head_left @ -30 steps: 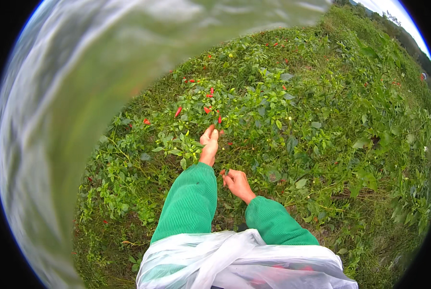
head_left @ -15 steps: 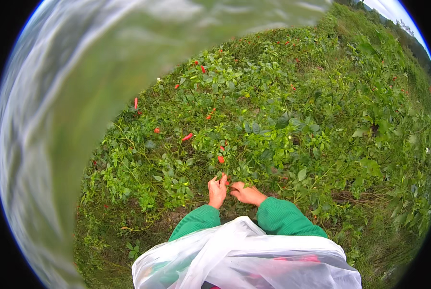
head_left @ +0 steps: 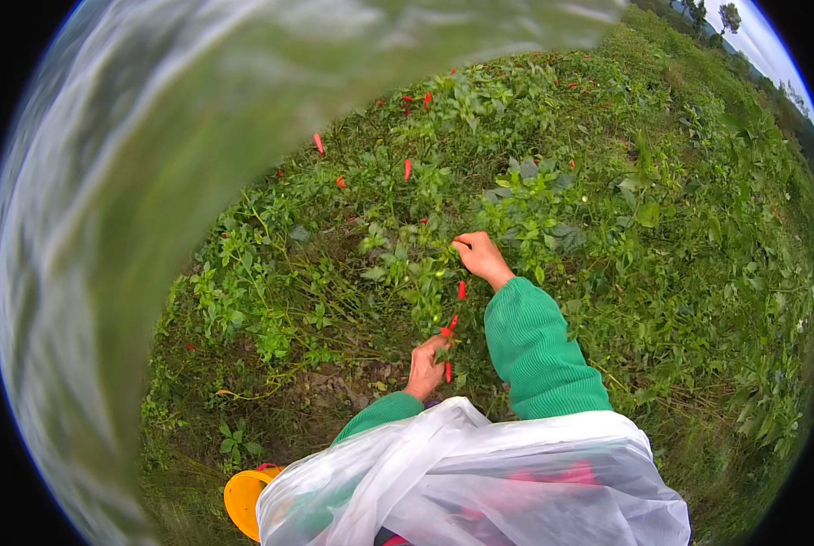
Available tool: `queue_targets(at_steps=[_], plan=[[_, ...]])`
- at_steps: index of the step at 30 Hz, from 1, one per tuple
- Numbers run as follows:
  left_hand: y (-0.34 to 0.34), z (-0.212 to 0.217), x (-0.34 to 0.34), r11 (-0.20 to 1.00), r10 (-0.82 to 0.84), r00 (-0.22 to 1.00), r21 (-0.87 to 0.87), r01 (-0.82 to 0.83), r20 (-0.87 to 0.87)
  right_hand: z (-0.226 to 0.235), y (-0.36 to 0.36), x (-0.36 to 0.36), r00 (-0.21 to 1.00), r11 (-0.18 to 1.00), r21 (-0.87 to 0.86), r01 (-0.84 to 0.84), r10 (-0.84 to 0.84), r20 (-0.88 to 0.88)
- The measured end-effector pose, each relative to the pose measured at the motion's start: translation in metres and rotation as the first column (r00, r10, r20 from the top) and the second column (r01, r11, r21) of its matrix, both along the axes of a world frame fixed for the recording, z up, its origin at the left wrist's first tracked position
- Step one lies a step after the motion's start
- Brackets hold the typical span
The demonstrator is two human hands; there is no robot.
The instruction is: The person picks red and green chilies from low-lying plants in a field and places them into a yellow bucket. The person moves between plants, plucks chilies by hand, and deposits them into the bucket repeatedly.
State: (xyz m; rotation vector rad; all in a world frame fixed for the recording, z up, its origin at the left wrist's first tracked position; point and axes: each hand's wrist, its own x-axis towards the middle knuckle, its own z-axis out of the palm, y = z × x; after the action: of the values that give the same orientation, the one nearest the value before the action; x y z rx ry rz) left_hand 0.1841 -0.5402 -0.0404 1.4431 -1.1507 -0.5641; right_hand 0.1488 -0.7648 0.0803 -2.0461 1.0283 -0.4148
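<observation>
The left hand [head_left: 427,367] is pinching its fingers together on a red chili [head_left: 447,331] hanging low on the pepper plant [head_left: 416,264]. The right hand [head_left: 482,257] is reaching to the plant's upper right, fingertips closed among leaves (what they clamp cannot be told). The chili is judged light, thin-skinned and easily bruised; grip at the stem. A translucent white plastic bag [head_left: 480,482] is lying below the plant, with a yellow lid [head_left: 243,500] at the bag's left.

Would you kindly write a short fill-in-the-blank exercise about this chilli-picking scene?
1. Both sleeves are ____ in colour.
2. The left hand touches a ____ chilli.
3. The right hand reaches ____ into the plants than the left.
4. The round container at the lower edge is ____.

Missing words: green; red; farther; yellow
</observation>
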Motion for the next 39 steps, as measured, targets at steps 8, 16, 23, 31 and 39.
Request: queue_targets(at_steps=[8, 16, 23, 31, 39], plan=[[-0.005, -0.025, 0.026, 0.981, 0.181, 0.755, 0.062, -0.183, -0.631, 0.022, 0.052, -0.023, 0.94, 0.97, -0.142, 0.199, -0.148, 0.308], [-0.027, -0.028, 0.033, 0.92, 0.308, 0.265, 0.215, -0.327, -0.914, 0.018, 0.102, -0.027, 0.839, 0.865, -0.286, -0.412, 0.482, 0.252], [-0.029, -0.008, 0.041, 0.912, 0.329, 0.218, 0.249, -0.327, -0.919, -0.036, 0.092, -0.016, 0.845, 0.853, -0.041, -0.521, 0.521, 0.121], [-0.031, 0.005, 0.056, 0.931, 0.356, 0.524, 0.249, -0.265, -0.774, -0.062, 0.077, -0.003, 0.931, 0.944, 0.029, -0.328, 0.318, 0.18], [-0.013, 0.029, 0.07, 0.871, 0.421, 0.423, 0.488, 0.061, -0.803, -0.089, 0.082, 0.01, 0.984, 0.94, 0.341, -0.023, -0.039, 0.173]])
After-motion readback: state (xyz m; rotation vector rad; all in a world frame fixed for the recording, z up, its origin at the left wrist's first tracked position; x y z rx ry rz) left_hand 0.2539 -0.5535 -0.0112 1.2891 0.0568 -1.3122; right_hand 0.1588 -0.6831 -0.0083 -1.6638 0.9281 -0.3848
